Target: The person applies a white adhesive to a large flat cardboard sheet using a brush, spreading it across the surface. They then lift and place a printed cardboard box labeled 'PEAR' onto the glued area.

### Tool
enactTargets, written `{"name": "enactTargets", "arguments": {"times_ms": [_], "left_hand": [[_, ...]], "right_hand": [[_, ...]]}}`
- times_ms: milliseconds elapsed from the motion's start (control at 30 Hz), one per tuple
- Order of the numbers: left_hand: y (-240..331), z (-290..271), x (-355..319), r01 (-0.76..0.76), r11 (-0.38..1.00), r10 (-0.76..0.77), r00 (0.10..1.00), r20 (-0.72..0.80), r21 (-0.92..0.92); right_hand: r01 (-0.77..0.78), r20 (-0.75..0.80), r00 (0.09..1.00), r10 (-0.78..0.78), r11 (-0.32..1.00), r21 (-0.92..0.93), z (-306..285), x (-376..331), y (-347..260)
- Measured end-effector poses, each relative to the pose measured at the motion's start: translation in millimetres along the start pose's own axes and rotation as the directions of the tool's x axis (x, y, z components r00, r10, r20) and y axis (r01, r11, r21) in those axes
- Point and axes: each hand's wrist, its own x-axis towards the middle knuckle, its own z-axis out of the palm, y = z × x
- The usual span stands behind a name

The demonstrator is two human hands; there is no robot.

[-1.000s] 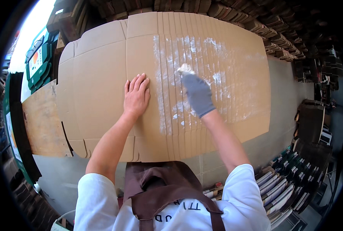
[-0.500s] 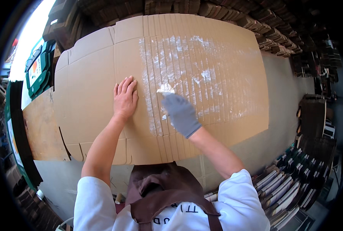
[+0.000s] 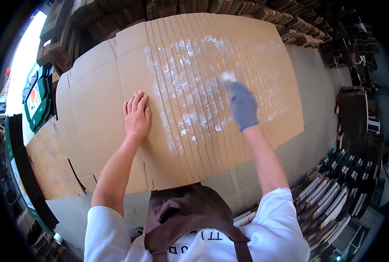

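Fingers closed round a blurry white wad (image 3: 228,77), grey-gloved right hand (image 3: 242,106) just swung rightward, smearing further across creased brown cardboard (image 3: 94,100). Bare left hand's (image 3: 136,118) flat, empty.

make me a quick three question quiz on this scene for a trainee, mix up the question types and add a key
1. Which hand wears the grey glove?
2. True or false: the left hand rests on the cardboard, to the left of the shiny streaks.
3. Pick one. The apron is:
A) green
B) brown
C) white

Key
1. The right hand.
2. True.
3. B
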Motion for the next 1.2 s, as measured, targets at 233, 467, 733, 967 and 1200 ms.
{"name": "enactTargets", "arguments": {"times_ms": [233,467,733,967,1200], "left_hand": [[-3.9,9.1,-0.7,-0.009,1.000,0.009,0.999,-0.036,-0.015],[-4.1,11.6,0.8,-0.018,1.000,0.017,1.000,-0.024,-0.020],[-8.7,13.1,-0.1,-0.024,1.000,0.024,1.000,-0.012,-0.011],[-8.7,14.0,-0.2,-0.030,1.000,0.030,1.000,-0.009,0.004],[-8.7,15.7,-0.4,-0.042,0.999,0.042,0.999,-0.024,-0.012]], "right_hand": [[-0.265,0.184,0.937,0.298,0.947,-0.183,-32.6,-20.9,-4.7],[0.017,0.272,0.962,-0.036,0.997,0.071,-28.5,-126.6,-63.8],[-0.065,0.375,0.926,0.039,0.996,0.059,-50.2,-141.2,-81.8],[-0.175,0.227,0.959,0.170,0.985,0.002,-75.0,-122.8,-22.1],[-0.256,0.194,0.945,0.264,0.965,-0.065,-85.4,-132.9,-2.7]]}}
